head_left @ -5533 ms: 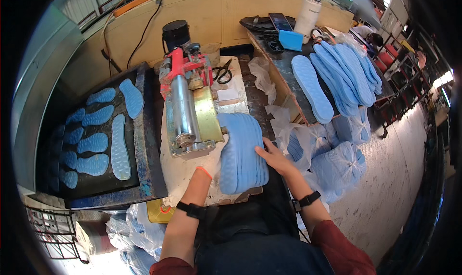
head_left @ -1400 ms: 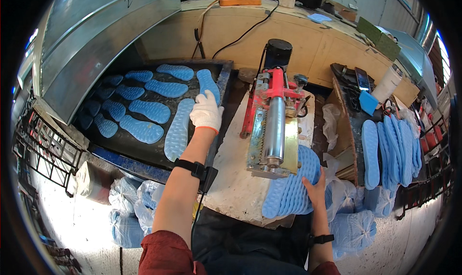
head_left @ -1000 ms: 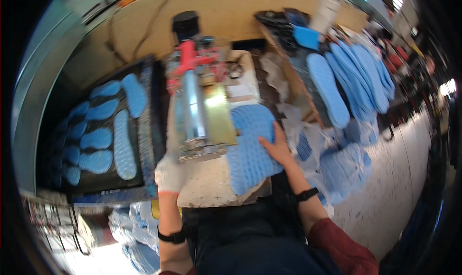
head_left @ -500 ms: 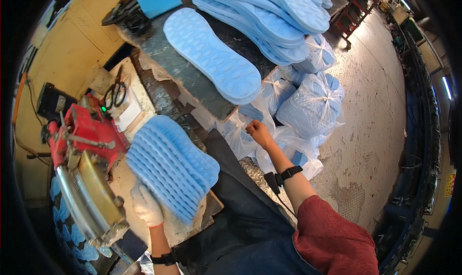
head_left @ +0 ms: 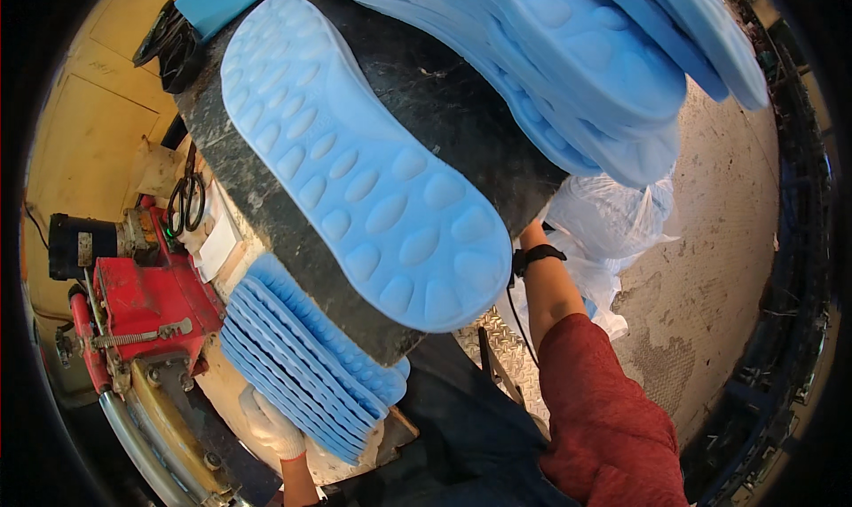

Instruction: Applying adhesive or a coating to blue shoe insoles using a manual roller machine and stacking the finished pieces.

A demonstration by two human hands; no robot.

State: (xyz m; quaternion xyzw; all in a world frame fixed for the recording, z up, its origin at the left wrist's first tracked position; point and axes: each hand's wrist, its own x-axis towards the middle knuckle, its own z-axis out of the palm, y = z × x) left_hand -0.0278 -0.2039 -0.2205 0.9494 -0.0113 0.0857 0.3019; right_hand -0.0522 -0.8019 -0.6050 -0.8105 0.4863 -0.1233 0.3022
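A stack of light-blue, bumpy shoe soles [head_left: 297, 365] stands on edge on the low worktop at my left. My left hand [head_left: 269, 424], in a white knit glove, rests against the near-left side of this stack, fingers laid along it. My right hand [head_left: 532, 234] reaches beyond the edge of the dark tabletop. Only its wrist end shows; the fingers are hidden behind the tabletop. One large blue sole [head_left: 364, 174] lies bumpy side up on that dark tabletop [head_left: 217, 143]. Farther right, more blue soles [head_left: 568, 54] are piled up.
A red machine [head_left: 146, 298] with a metal guard stands left of the stack. Black scissors [head_left: 186, 201] lie behind it, near a white paper [head_left: 217, 241]. Tied clear plastic bags [head_left: 608, 209] sit on the floor at right. A blue box-like item [head_left: 226, 1] lies at the far left.
My view has moved closer to the dark tabletop, so its soles look larger. My right hand has gone from plain sight to behind the tabletop edge. The left hand stays at the stack.
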